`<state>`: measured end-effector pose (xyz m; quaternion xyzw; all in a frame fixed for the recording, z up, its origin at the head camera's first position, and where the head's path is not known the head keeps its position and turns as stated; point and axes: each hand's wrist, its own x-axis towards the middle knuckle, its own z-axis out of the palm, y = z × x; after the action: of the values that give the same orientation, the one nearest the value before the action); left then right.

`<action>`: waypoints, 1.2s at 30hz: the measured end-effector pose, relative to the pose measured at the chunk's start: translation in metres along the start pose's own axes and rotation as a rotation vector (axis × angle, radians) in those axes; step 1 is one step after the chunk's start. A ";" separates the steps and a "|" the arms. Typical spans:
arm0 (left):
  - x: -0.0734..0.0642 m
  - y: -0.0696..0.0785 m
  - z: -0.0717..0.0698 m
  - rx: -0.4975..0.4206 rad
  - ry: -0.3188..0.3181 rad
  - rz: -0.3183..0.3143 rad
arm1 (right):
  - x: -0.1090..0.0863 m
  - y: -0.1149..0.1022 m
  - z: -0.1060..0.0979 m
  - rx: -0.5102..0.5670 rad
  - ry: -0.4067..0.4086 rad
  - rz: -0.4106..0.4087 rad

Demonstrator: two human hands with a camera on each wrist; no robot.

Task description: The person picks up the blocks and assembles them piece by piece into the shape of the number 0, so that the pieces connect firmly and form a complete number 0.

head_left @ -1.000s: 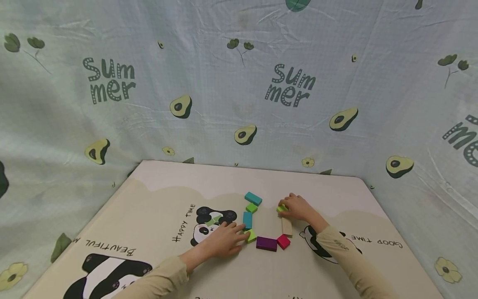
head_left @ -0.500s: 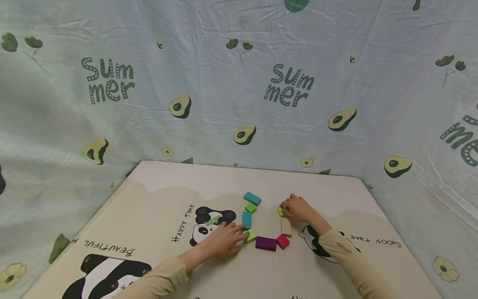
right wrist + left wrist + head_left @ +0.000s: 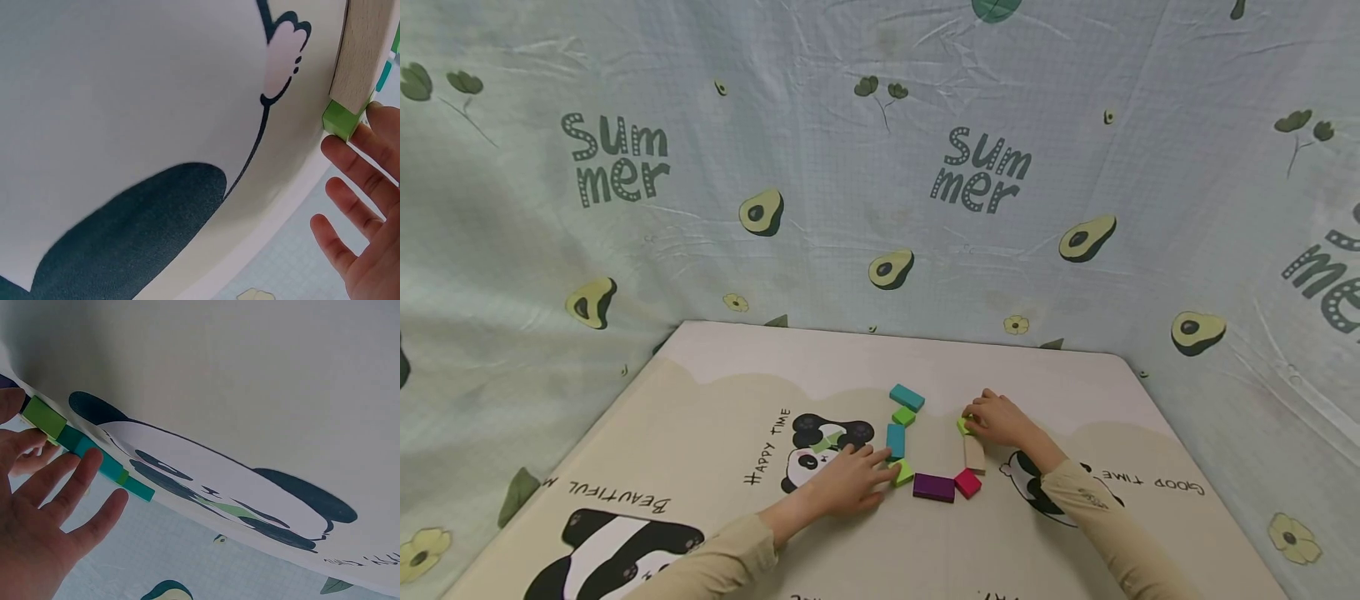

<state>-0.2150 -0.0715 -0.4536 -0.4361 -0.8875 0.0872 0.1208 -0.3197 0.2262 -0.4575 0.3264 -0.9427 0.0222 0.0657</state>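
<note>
My left hand (image 3: 852, 483) rests with spread, fairly straight fingers, its fingertips touching a lime green block (image 3: 904, 474) at the near left corner of a row of blocks. A teal block (image 3: 896, 441) lies just beyond it, close to another fingertip. In the left wrist view, the green block (image 3: 45, 419) sits between thumb and fingers. My right hand (image 3: 997, 418) pinches a second lime green block (image 3: 963, 427) at the far end of a plain wooden block (image 3: 974, 456). In the right wrist view, thumb and fingertips meet at this green block (image 3: 341, 120).
A purple block (image 3: 934, 488) and a red block (image 3: 967, 484) form the near side of a U shape. On its left side, a small green block (image 3: 904, 416) and a teal block (image 3: 907, 397) continue away. Panda prints cover the table mat (image 3: 715, 442); a printed curtain (image 3: 820, 167) hangs behind.
The green block at my right hand sits slightly nearer the wooden block, and more of it shows beside the fingers. My left hand stays in place.
</note>
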 end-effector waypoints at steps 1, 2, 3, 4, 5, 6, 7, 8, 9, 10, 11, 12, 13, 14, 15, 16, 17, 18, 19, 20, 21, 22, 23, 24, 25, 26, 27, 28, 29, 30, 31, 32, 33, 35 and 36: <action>0.000 0.000 0.000 -0.005 0.001 -0.001 | 0.000 0.000 0.000 0.003 -0.001 0.000; 0.000 0.000 0.000 -0.010 0.000 -0.003 | 0.000 0.000 0.000 0.003 0.001 -0.003; 0.000 0.000 0.000 -0.017 -0.001 -0.005 | 0.000 -0.001 0.000 0.000 0.004 -0.008; 0.000 0.000 0.000 -0.018 -0.002 -0.005 | 0.000 -0.001 0.000 -0.003 0.007 -0.013; 0.000 0.000 0.000 -0.020 -0.003 -0.005 | 0.000 0.000 0.000 -0.004 0.009 -0.017; 0.000 0.000 0.000 -0.019 -0.004 -0.004 | 0.000 -0.001 0.000 -0.001 0.009 -0.016; 0.000 0.000 -0.001 -0.020 -0.005 -0.005 | 0.000 -0.001 0.000 0.000 0.009 -0.017; 0.000 0.000 -0.001 -0.020 -0.006 -0.005 | 0.000 -0.001 0.000 0.000 0.009 -0.017; 0.000 0.000 -0.001 -0.020 -0.006 -0.006 | 0.000 -0.001 0.000 0.002 0.009 -0.017; 0.000 0.000 -0.001 -0.023 -0.006 -0.008 | 0.000 -0.001 0.000 0.005 0.007 -0.016; 0.001 0.000 -0.001 -0.027 -0.007 -0.009 | 0.001 -0.001 0.000 0.009 0.003 -0.012; 0.001 0.000 -0.001 -0.030 -0.007 -0.010 | 0.001 -0.002 0.000 0.011 0.001 -0.010; 0.001 0.000 -0.001 -0.036 -0.008 -0.011 | 0.001 -0.002 0.000 0.011 -0.003 -0.007; 0.001 0.000 -0.001 -0.039 -0.010 -0.011 | 0.001 -0.002 -0.001 0.011 -0.006 -0.004; 0.001 0.000 -0.002 -0.041 -0.010 -0.011 | 0.001 -0.002 -0.001 0.012 -0.010 -0.002; 0.001 0.000 -0.002 -0.044 -0.011 -0.010 | 0.001 -0.002 -0.001 0.012 -0.012 -0.004; 0.001 0.000 -0.002 -0.042 -0.011 -0.009 | 0.001 -0.002 -0.002 0.015 -0.012 -0.004; 0.001 -0.001 -0.002 -0.038 -0.010 -0.009 | 0.001 -0.002 -0.002 0.018 -0.011 -0.003; 0.001 -0.001 -0.001 -0.037 -0.010 -0.008 | 0.001 -0.003 -0.003 0.018 -0.010 -0.005; 0.001 -0.001 -0.001 -0.034 -0.011 -0.009 | 0.001 -0.003 -0.004 0.020 -0.009 -0.007; 0.001 -0.001 -0.001 -0.033 -0.011 -0.009 | 0.001 -0.004 -0.004 0.022 -0.010 -0.009; 0.001 -0.001 -0.001 -0.032 -0.013 -0.010 | 0.002 -0.004 -0.005 0.025 -0.009 -0.012; 0.001 -0.001 0.000 -0.031 -0.012 -0.011 | 0.002 -0.004 -0.005 0.027 -0.009 -0.013; 0.001 -0.001 0.000 -0.032 -0.013 -0.010 | 0.002 -0.005 -0.005 0.025 -0.010 -0.016; 0.001 -0.001 0.000 -0.035 -0.013 -0.011 | 0.003 -0.005 -0.005 0.021 -0.010 -0.019; 0.001 -0.001 0.000 -0.036 -0.014 -0.011 | 0.003 -0.005 -0.005 0.022 -0.011 -0.019; 0.001 -0.001 0.000 -0.037 -0.013 -0.010 | 0.003 -0.006 -0.005 0.020 -0.011 -0.019; 0.001 -0.001 0.000 -0.038 -0.012 -0.010 | 0.003 -0.006 -0.005 0.019 -0.012 -0.019; 0.000 0.000 0.000 -0.036 -0.011 -0.009 | 0.003 -0.007 -0.006 0.021 -0.014 -0.017; 0.000 0.000 0.000 -0.036 -0.012 -0.010 | 0.003 -0.007 -0.006 0.019 -0.017 -0.013; 0.000 0.000 0.000 -0.035 -0.012 -0.010 | 0.003 -0.008 -0.006 0.020 -0.021 -0.008; 0.000 0.000 0.000 -0.033 -0.012 -0.011 | 0.003 -0.008 -0.006 0.024 -0.022 -0.005; 0.000 0.000 -0.001 -0.032 -0.012 -0.012 | 0.003 -0.008 -0.006 0.024 -0.024 -0.003; 0.000 0.000 -0.001 -0.029 -0.012 -0.013 | 0.004 -0.008 -0.006 0.025 -0.025 -0.002; 0.000 0.000 -0.002 -0.030 -0.012 -0.015 | 0.004 -0.008 -0.005 0.023 -0.024 -0.003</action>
<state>-0.2142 -0.0713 -0.4522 -0.4309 -0.8926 0.0756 0.1093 -0.3174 0.2184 -0.4518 0.3290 -0.9425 0.0289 0.0505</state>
